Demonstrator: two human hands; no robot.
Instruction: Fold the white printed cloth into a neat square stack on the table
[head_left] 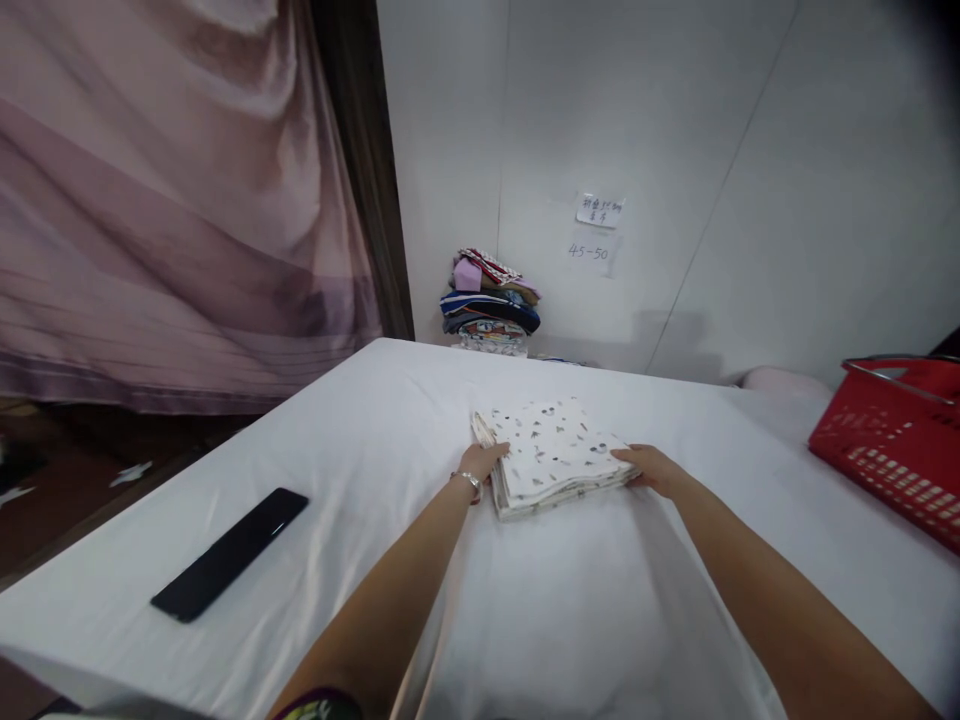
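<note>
A folded white cloth [553, 448] with small dark prints lies in the middle of the white-covered table [360, 420]. My left hand [481, 463], with a bracelet on the wrist, grips the cloth's left edge, its fingertips tucked at the side of the stack. My right hand [651, 468] grips the right edge, fingers curled against the folded layers. Both arms reach straight forward from the near side.
A black flat device [231, 552] lies on the table at the left. A red plastic basket [896, 440] stands at the right edge. A stack of folded colourful clothes [489, 303] sits against the far wall under two paper notes [598, 228]. A pink curtain [172, 200] hangs at left.
</note>
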